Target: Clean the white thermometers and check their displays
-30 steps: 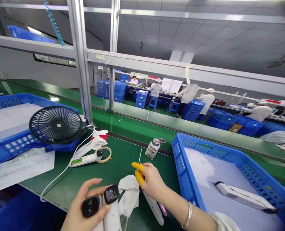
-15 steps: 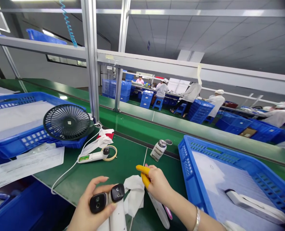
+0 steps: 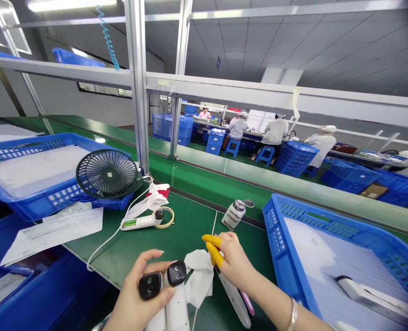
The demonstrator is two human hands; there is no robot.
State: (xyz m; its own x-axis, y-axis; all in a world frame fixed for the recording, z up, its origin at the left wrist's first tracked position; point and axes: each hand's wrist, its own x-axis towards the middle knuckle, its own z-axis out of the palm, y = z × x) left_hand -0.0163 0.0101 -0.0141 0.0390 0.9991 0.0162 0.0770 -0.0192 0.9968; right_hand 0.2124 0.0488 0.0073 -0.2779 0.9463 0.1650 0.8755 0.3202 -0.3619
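- Far left of the white cloth, a blue basket holds white sheets; printed papers lie in front of this basket.
- Left of the cloth and farther back, a dark round fan stands tilted by a metal post, with a white cord curving forward.
- Back and left of the cloth, a white gadget with a green patch lies on the green table, its black head at a roll of tape.
- Just left of the cloth, the left hand is clamped around two white sticks with black two-lens heads, side by side, heads up; the nearer stick to the cloth is just beside it.
- The cloth itself lies crumpled between the two hands, which are apart from each other.
- Just right of the cloth is the right hand, fingers curled, two in yellow covers; whether they grip anything cannot be told. A white part and a pink strip show below it.
- Behind the cloth, to the right, stands a labelled bottle.
- Far right of the cloth, a blue crate holds another white gadget on pale sheets.
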